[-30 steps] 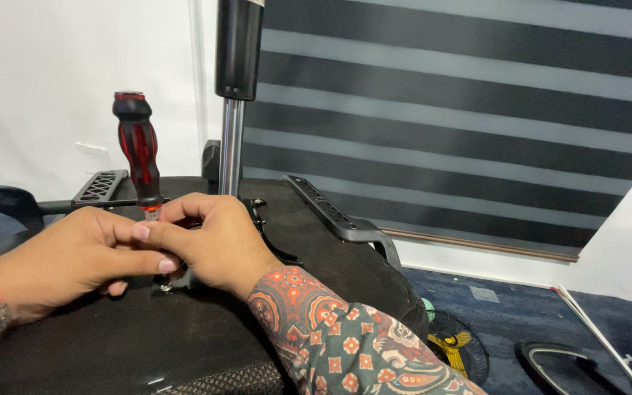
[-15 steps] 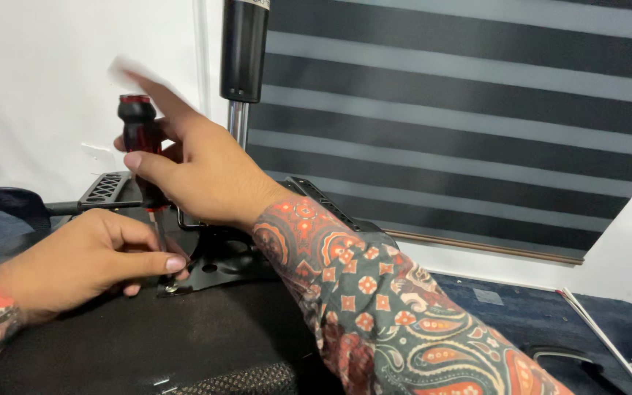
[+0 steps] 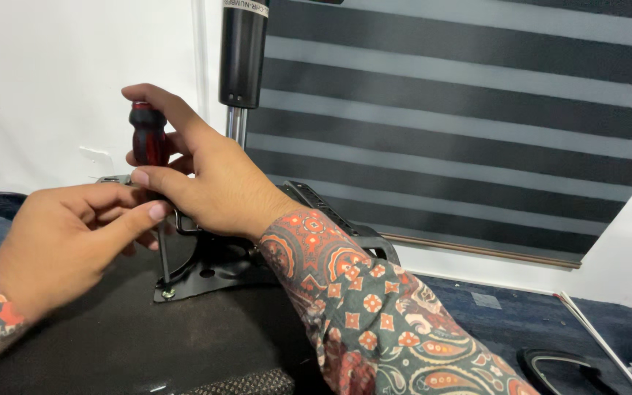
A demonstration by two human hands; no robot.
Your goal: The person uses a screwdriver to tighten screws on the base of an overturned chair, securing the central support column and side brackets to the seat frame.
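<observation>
My right hand (image 3: pixel 202 172) grips the red and black handle of a screwdriver (image 3: pixel 149 139), which stands upright. Its thin shaft runs down to a screw (image 3: pixel 167 293) in a black metal bracket (image 3: pixel 213 272) on the underside of an upturned office chair seat (image 3: pixel 104 344). My left hand (image 3: pixel 64 241) is beside the shaft, thumb and forefinger pinched close to it just under the handle. Both arms wear red patterned sleeves.
The chair's black gas cylinder and chrome post (image 3: pixel 240 66) rise just behind my right hand. A black plastic chair arm (image 3: pixel 334 216) lies to the right. Striped blinds (image 3: pixel 477 124) and a white wall are behind; blue carpet (image 3: pixel 499 311) lies at the right.
A second ago both hands were together low on the bracket and the screwdriver stood alone. My right hand rose, took the handle, and now holds it upright on the screw.
</observation>
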